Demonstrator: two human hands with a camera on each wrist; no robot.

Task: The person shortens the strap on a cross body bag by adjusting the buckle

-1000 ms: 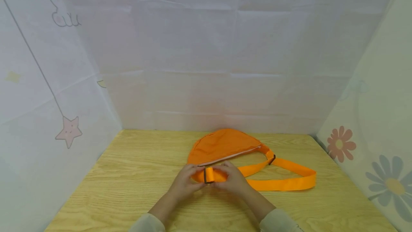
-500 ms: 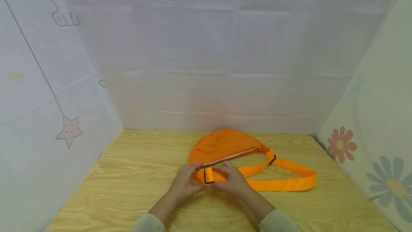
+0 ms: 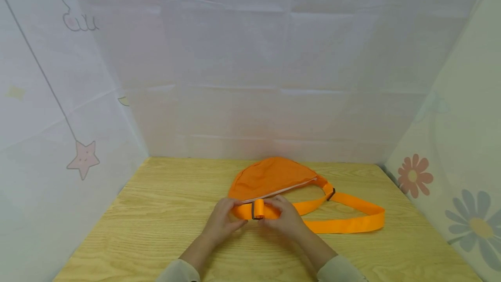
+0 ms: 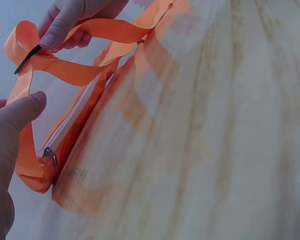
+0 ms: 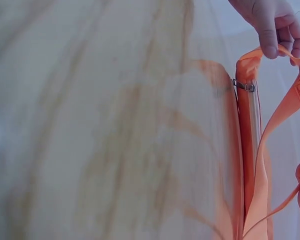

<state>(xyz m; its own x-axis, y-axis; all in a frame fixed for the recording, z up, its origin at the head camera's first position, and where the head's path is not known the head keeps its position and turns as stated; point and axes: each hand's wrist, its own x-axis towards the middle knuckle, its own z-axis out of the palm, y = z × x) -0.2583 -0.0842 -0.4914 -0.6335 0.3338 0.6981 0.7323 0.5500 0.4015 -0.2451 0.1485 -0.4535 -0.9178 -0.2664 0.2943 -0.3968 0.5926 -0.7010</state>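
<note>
An orange waist bag lies on the table with its zip edge toward me. My left hand pinches its orange strap between thumb and fingers, left of a dark slide buckle. From the other side, my right hand pinches the strap close to the buckle. A short loop of strap bulges through the buckle, between the two hands. In the left wrist view, the right thumb touches the strap at the buckle's end. The zip pull hangs at the bag's near corner.
A second dark slide buckle sits on the strap at right. The remaining strap loop spreads over the wood-grain table. Patterned cloth walls close in the back and both sides.
The buckle and strap loop have shifted slightly right and up with the hands, and the loop's end now shows more. The bag has hardly moved.
</note>
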